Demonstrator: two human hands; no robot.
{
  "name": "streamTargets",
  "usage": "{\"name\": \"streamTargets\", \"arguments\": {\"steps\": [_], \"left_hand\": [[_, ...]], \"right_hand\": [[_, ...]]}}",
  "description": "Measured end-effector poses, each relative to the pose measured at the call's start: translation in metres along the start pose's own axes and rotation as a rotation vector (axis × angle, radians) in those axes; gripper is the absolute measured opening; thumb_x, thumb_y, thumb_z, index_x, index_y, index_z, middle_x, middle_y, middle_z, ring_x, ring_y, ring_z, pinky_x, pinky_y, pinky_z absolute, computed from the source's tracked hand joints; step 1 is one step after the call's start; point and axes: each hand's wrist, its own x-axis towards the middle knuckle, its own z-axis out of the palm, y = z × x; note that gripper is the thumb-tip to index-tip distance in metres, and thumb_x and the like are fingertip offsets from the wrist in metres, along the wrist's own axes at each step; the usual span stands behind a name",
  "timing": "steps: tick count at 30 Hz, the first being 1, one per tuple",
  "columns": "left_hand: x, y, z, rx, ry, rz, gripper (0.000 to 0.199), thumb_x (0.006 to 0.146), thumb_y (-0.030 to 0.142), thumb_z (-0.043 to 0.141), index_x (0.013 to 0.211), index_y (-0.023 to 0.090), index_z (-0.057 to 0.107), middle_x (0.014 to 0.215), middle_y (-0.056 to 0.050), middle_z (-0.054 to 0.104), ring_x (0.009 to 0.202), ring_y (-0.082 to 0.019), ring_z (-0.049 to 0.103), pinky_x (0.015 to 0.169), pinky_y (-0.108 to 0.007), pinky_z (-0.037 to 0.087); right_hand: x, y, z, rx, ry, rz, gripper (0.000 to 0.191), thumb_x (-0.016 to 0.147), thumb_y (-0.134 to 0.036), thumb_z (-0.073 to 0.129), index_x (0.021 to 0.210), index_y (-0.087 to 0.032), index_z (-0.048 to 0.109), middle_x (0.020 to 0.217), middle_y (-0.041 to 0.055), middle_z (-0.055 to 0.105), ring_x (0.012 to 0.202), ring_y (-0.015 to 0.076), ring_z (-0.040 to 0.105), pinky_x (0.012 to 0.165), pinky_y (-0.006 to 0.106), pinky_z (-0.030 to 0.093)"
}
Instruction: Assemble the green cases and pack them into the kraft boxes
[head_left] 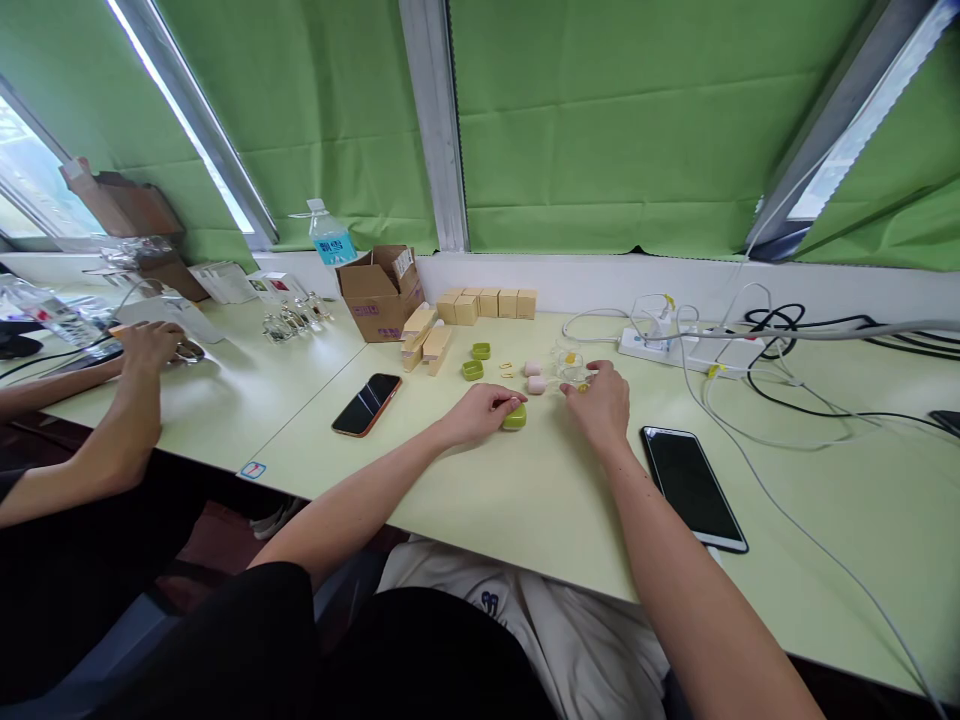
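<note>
My left hand (pixel 484 412) is closed at the fingertips on a green square case (pixel 514 417) resting on the table. Farther right, my right hand (pixel 600 402) reaches to the clear round parts (pixel 571 368), its thumb and index finger around a small piece too hidden to name. Between the hands lie two pale pink pieces (pixel 535 384). Behind my left hand are two small green square frames (pixel 472 370) and thin yellow clips (pixel 507 370).
Beyond stand small tan boxes (pixel 465 307) and an open cardboard box (pixel 381 294). One phone (pixel 367 404) lies left, another phone (pixel 694 486) right, near a power strip (pixel 690 348) and cables. A co-worker's hands (pixel 154 345) are at far left.
</note>
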Motion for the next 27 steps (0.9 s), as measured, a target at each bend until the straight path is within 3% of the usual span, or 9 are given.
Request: {"name": "streamTargets", "arguments": {"steps": [3,6,10,13,15,18,20,22,27], "left_hand": [[0.001,0.001,0.000,0.177,-0.098,0.083,0.042,0.095,0.055,0.072,0.074,0.019,0.080,0.102,-0.011,0.086,0.068,-0.018,0.064,0.067,-0.032,0.056],[0.002,0.001,0.000,0.195,-0.082,0.077,0.044,0.098,0.056,0.071,0.079,0.018,0.083,0.104,-0.014,0.085,0.067,-0.019,0.064,0.071,-0.036,0.057],[0.006,-0.003,0.002,0.101,0.010,-0.008,0.038,0.093,0.054,0.079,0.093,0.017,0.088,0.092,-0.013,0.083,0.079,-0.023,0.072,0.081,-0.040,0.063],[0.009,-0.005,0.004,-0.085,0.063,-0.162,0.035,0.088,0.050,0.085,0.093,0.016,0.088,0.092,-0.011,0.083,0.082,-0.023,0.075,0.079,-0.038,0.066],[0.011,-0.003,0.004,-0.258,0.081,-0.284,0.032,0.087,0.046,0.088,0.091,0.014,0.086,0.092,-0.012,0.083,0.081,-0.023,0.077,0.075,-0.037,0.067],[0.012,0.002,0.002,-0.459,0.097,-0.426,0.026,0.088,0.035,0.086,0.087,0.010,0.081,0.090,-0.015,0.082,0.077,-0.025,0.080,0.073,-0.039,0.069],[0.011,0.007,0.000,-0.520,0.108,-0.474,0.020,0.089,0.028,0.082,0.085,0.009,0.078,0.085,-0.014,0.081,0.072,-0.024,0.080,0.072,-0.037,0.069],[0.010,0.010,-0.001,-0.544,0.123,-0.483,0.013,0.087,0.023,0.079,0.085,0.010,0.077,0.078,-0.011,0.078,0.068,-0.020,0.078,0.069,-0.034,0.068],[0.007,0.013,-0.002,-0.500,0.116,-0.526,0.015,0.085,0.027,0.077,0.083,0.013,0.076,0.068,-0.007,0.073,0.061,-0.020,0.074,0.060,-0.032,0.064]], "right_hand": [[-0.004,-0.001,0.002,-0.078,-0.056,-0.017,0.048,0.082,-0.037,0.083,0.122,-0.020,0.062,0.116,0.0176,0.071,0.114,0.0386,0.066,0.096,0.051,0.054],[-0.005,-0.002,0.006,-0.102,-0.087,-0.014,0.049,0.084,-0.036,0.085,0.123,-0.019,0.061,0.119,0.0188,0.070,0.111,0.0375,0.068,0.094,0.048,0.055],[-0.003,-0.001,0.010,-0.080,-0.079,-0.027,0.054,0.085,-0.041,0.087,0.125,-0.018,0.060,0.117,0.0186,0.069,0.105,0.0354,0.069,0.092,0.046,0.056],[-0.002,-0.004,0.005,-0.093,-0.014,-0.090,0.053,0.090,-0.045,0.080,0.130,-0.018,0.060,0.125,0.0208,0.065,0.107,0.0368,0.068,0.092,0.048,0.056],[-0.005,-0.010,-0.002,-0.104,0.037,-0.201,0.043,0.093,-0.038,0.074,0.131,-0.019,0.062,0.130,0.0208,0.063,0.114,0.0386,0.067,0.094,0.050,0.056],[-0.017,-0.028,-0.015,-0.024,0.048,-0.517,0.034,0.097,-0.026,0.062,0.131,-0.022,0.066,0.130,0.0183,0.066,0.118,0.0364,0.066,0.096,0.049,0.057],[-0.029,-0.042,-0.019,0.014,-0.040,-0.781,0.037,0.098,-0.026,0.060,0.134,-0.023,0.068,0.132,0.0179,0.067,0.117,0.0347,0.067,0.096,0.048,0.058],[-0.039,-0.053,-0.018,0.001,-0.139,-0.949,0.040,0.100,-0.024,0.058,0.138,-0.025,0.069,0.134,0.0165,0.069,0.113,0.0334,0.067,0.094,0.049,0.059],[-0.048,-0.062,-0.007,-0.049,-0.192,-0.998,0.040,0.102,-0.018,0.052,0.137,-0.021,0.071,0.132,0.0186,0.073,0.110,0.0334,0.069,0.086,0.048,0.060]]}}
